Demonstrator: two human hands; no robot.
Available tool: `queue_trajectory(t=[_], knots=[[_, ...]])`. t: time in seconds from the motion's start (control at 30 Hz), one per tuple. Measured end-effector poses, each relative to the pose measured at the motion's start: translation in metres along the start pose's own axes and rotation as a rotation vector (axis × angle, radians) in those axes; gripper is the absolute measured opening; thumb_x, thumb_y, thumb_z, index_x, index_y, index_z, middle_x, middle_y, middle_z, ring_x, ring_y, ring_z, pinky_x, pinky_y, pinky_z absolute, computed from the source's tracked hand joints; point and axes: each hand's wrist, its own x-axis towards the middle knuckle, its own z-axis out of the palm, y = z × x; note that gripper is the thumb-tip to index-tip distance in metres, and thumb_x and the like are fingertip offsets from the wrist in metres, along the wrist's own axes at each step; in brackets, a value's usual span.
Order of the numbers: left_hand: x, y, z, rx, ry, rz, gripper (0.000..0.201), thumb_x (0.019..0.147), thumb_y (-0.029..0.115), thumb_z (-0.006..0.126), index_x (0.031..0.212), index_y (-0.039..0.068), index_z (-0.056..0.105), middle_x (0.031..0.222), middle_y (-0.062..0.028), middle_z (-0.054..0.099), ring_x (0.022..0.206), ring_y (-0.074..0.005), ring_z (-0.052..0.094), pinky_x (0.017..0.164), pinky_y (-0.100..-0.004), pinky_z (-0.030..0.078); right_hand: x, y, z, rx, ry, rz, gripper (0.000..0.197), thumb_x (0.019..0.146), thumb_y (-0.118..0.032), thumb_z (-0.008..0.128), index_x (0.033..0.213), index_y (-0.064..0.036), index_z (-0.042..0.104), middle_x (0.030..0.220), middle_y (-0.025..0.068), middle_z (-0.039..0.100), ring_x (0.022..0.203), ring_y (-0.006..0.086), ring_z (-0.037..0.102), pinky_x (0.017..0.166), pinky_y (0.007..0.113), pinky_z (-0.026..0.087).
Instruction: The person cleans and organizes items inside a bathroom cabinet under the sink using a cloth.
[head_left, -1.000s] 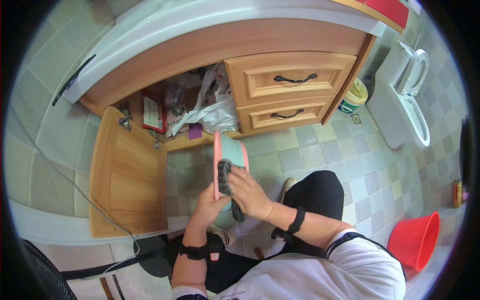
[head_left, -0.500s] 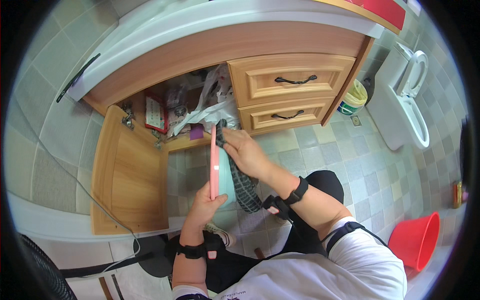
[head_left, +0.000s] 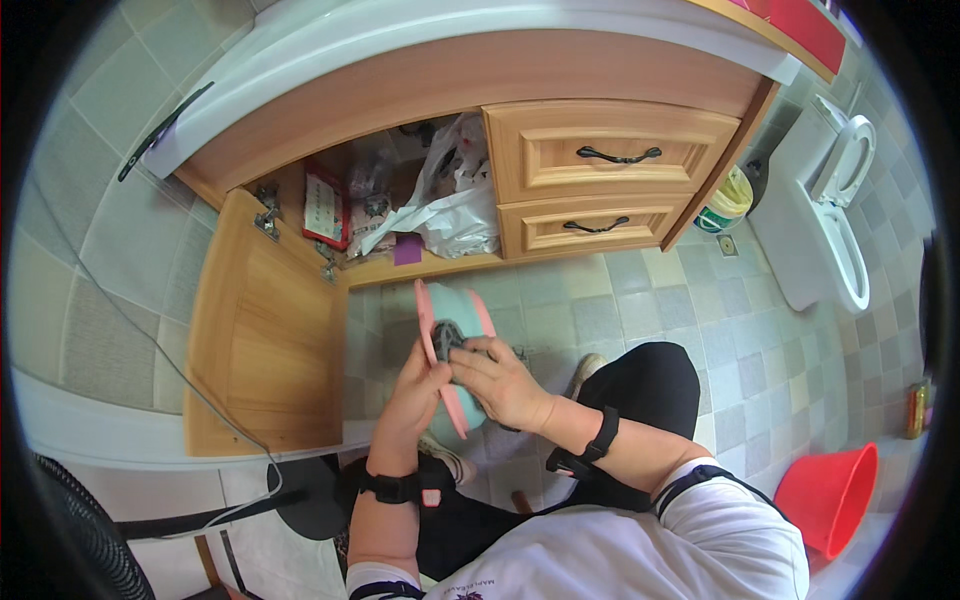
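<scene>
A plastic basin [head_left: 462, 300], mint green with a pink rim, is held tilted on its side in front of the open cabinet. My left hand [head_left: 410, 395] grips its pink rim on the near side, thumb over the edge. A dark grey checked cloth [head_left: 447, 338] is bunched in my right hand [head_left: 507, 387], whose fingers are closed around it and press it to the basin near the rim. Most of the cloth is hidden under those fingers. My right hand also covers part of the basin's wall.
A wooden cabinet door [head_left: 265, 330] stands open at the left. Inside the cabinet lie white plastic bags [head_left: 450, 215] and a red-and-white package [head_left: 325, 208]. Two drawers [head_left: 610, 155] are closed. A toilet [head_left: 815, 220], a lined bin [head_left: 725, 203] and a red bucket [head_left: 825, 500] stand on the right.
The basin has turned so that more of its side shows. My right hand and the cloth have moved down toward my left hand, and the cloth is now bunched instead of hanging.
</scene>
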Motion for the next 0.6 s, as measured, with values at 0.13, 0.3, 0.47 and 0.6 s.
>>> queue_trajectory(t=[0.13, 0.3, 0.47, 0.6], knots=[[0.009, -0.012, -0.006, -0.053, 0.170, 0.017, 0.047, 0.095, 0.014, 0.055, 0.137, 0.002, 0.038, 0.124, -0.0032, 0.051, 0.112, -0.0146, 0.050, 0.098, -0.0295, 0.037, -0.012, -0.010, 0.001, 0.094, -0.085, 0.014, 0.037, 0.072, -0.005, 0.058, 0.109, 0.0001, 0.059, 0.116, 0.0121, 0.056, 0.102, 0.0332, 0.050, 0.090, 0.039, 0.043], [0.018, -0.007, 0.002, -0.120, 0.348, 0.062, 0.041, 0.093, 0.012, 0.058, 0.130, 0.000, 0.045, 0.117, -0.0044, 0.056, 0.107, -0.0150, 0.053, 0.094, -0.0304, 0.041, -0.031, -0.005, -0.009, 0.172, -0.177, 0.008, 0.033, 0.076, -0.001, 0.058, 0.109, 0.0015, 0.057, 0.111, 0.0154, 0.056, 0.101, 0.0347, 0.051, 0.090, 0.041, 0.042], [0.013, 0.000, 0.013, 0.055, 0.363, 0.103, 0.033, 0.090, 0.011, 0.059, 0.120, 0.000, 0.052, 0.106, -0.0047, 0.058, 0.094, -0.0127, 0.055, 0.084, -0.0292, 0.044, 0.012, 0.029, -0.046, 0.029, 0.197, 0.369, 0.029, 0.083, -0.001, 0.059, 0.111, 0.0043, 0.055, 0.107, 0.0223, 0.056, 0.095, 0.0398, 0.052, 0.087, 0.043, 0.042], [0.012, -0.011, 0.015, 0.319, 0.325, 0.167, 0.024, 0.091, 0.013, 0.060, 0.110, 0.000, 0.057, 0.090, 0.0001, 0.057, 0.080, -0.0076, 0.050, 0.072, -0.0243, 0.043, 0.046, 0.053, -0.025, -0.131, 0.092, 0.212, 0.023, 0.083, -0.003, 0.059, 0.104, 0.0041, 0.057, 0.106, 0.0198, 0.058, 0.094, 0.0383, 0.053, 0.085, 0.042, 0.043]])
